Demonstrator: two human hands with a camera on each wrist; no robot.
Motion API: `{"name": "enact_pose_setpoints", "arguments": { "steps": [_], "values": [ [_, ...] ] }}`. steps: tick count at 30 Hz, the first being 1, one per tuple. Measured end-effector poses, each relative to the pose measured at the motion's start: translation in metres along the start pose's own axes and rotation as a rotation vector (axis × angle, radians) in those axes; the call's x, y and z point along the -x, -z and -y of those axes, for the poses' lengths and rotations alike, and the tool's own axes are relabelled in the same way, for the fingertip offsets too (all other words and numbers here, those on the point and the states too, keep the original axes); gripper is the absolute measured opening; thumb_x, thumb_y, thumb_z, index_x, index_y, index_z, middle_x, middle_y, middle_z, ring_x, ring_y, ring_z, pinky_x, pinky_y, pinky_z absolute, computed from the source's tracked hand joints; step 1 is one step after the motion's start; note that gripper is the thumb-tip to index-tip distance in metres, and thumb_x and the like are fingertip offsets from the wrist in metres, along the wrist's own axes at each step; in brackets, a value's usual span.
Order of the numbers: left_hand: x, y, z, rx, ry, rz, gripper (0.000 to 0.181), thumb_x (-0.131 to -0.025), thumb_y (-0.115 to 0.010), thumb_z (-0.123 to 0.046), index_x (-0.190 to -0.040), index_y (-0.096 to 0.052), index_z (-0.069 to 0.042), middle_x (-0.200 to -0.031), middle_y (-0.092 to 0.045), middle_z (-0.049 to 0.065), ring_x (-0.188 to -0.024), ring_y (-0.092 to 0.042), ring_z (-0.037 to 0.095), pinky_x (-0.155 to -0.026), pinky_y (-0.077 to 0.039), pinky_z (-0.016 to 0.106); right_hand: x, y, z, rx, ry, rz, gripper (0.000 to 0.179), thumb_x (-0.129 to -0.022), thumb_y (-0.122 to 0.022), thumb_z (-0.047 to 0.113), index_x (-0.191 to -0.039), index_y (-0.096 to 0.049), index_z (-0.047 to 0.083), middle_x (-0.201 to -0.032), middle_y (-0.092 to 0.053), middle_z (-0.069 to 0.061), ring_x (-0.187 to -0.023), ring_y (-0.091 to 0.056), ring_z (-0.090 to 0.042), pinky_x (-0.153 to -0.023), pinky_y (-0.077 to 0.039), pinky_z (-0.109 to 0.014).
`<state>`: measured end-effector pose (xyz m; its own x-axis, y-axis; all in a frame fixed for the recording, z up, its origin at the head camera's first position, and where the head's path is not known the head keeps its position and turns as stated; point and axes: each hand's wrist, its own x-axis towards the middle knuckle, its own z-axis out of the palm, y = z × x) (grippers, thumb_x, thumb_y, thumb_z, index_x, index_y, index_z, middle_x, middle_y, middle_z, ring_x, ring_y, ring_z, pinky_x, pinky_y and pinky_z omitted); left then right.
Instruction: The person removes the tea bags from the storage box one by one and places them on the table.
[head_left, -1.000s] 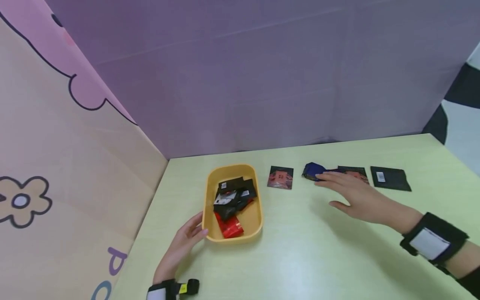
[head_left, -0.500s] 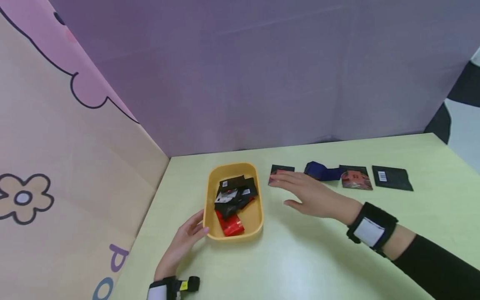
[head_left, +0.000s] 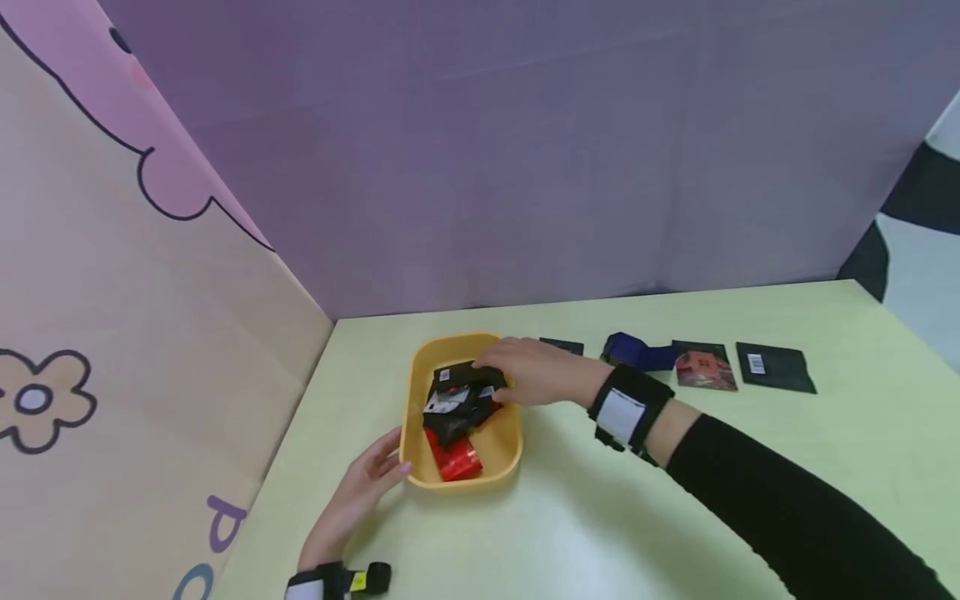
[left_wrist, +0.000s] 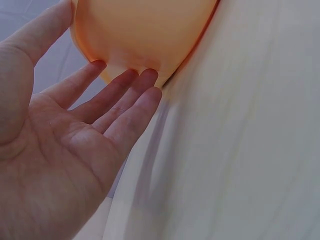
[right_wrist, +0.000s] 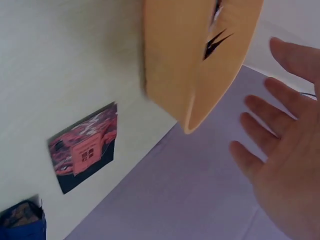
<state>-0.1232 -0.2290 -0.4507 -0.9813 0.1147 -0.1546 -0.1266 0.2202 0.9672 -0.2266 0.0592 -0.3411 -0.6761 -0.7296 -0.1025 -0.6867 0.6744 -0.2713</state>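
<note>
My left hand point(head_left: 360, 492) is at the near left corner of a yellow plastic bin point(head_left: 501, 482). In the left wrist view, its loosely bent fingers touch the outer wall. Several black packets point(head_left: 453, 421), some with white labels, are heaped in the bin, with a shiny red packet point(head_left: 455, 457) in front. Over the bin's right rim reaches my right hand point(head_left: 536, 372), its fingertips above the black packets. Nothing lies between its spread fingers in the right wrist view. Beyond it lies a flat packet with a red print point(right_wrist: 85, 147), mostly hidden by the hand in the head view.
Along the back of the pale table point(head_left: 600, 517), a dark blue folded packet point(head_left: 637, 352), another red-printed packet point(head_left: 703, 367) and a black packet with a barcode label point(head_left: 776, 367) lie in a row. A purple cloth wall point(head_left: 525, 167) rises behind, a patterned one at left.
My right hand has moved left, from over the blue packet, past the nearest red-printed packet, to over the bin. My left hand has stayed at the bin's corner.
</note>
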Motion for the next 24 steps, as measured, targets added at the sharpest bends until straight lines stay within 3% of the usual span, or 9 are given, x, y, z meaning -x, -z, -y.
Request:
{"name": "enact_pose_setpoints", "arguments": {
  "steps": [4,9,15,20,24],
  "values": [
    [0.0,0.0,0.0,-0.016,0.0,0.001,0.058,-0.096,-0.067,-0.017,-0.148,-0.044,-0.007,-0.149,-0.046,0.016,-0.128,-0.053,0.034,-0.107,-0.041,0.053,-0.024,0.001,0.003,-0.128,-0.138,0.127,0.054,-0.097,-0.065,0.028,-0.145,-0.049,0.01,-0.146,-0.05,-0.008,-0.135,-0.043,-0.025,-0.113,-0.034,-0.042],
    [0.002,0.001,0.0,-0.015,-0.001,0.002,0.059,-0.096,-0.067,-0.015,-0.149,-0.043,-0.006,-0.149,-0.046,0.017,-0.128,-0.052,0.035,-0.106,-0.042,0.052,-0.047,0.0,0.01,-0.217,-0.217,0.179,0.056,-0.097,-0.065,0.024,-0.145,-0.047,0.004,-0.142,-0.052,-0.011,-0.13,-0.049,-0.025,-0.112,-0.037,-0.04],
    [0.004,0.004,-0.001,-0.04,0.019,-0.019,0.058,-0.096,-0.066,-0.016,-0.148,-0.043,-0.004,-0.149,-0.046,0.018,-0.127,-0.052,0.035,-0.106,-0.043,0.051,-0.066,-0.003,0.023,-0.19,-0.247,0.193,0.059,-0.097,-0.065,0.028,-0.145,-0.045,0.0,-0.141,-0.054,-0.013,-0.128,-0.049,-0.025,-0.111,-0.037,-0.037],
    [0.002,0.002,-0.001,-0.046,0.04,-0.02,0.059,-0.096,-0.067,-0.018,-0.148,-0.043,-0.006,-0.149,-0.046,0.017,-0.127,-0.052,0.035,-0.105,-0.044,0.05,-0.074,-0.007,0.028,-0.108,-0.299,0.167,0.049,-0.095,-0.066,0.03,-0.134,-0.056,0.003,-0.119,-0.063,-0.007,-0.105,-0.056,-0.021,-0.099,-0.045,-0.033],
    [0.0,0.0,0.001,-0.035,0.034,-0.01,0.059,-0.096,-0.067,-0.017,-0.149,-0.043,-0.005,-0.149,-0.045,0.018,-0.128,-0.052,0.035,-0.105,-0.044,0.049,-0.076,-0.008,0.029,-0.043,-0.337,0.176,0.044,-0.095,-0.067,0.03,-0.13,-0.059,0.005,-0.114,-0.063,-0.005,-0.098,-0.055,-0.018,-0.094,-0.046,-0.031]
  ]
}}
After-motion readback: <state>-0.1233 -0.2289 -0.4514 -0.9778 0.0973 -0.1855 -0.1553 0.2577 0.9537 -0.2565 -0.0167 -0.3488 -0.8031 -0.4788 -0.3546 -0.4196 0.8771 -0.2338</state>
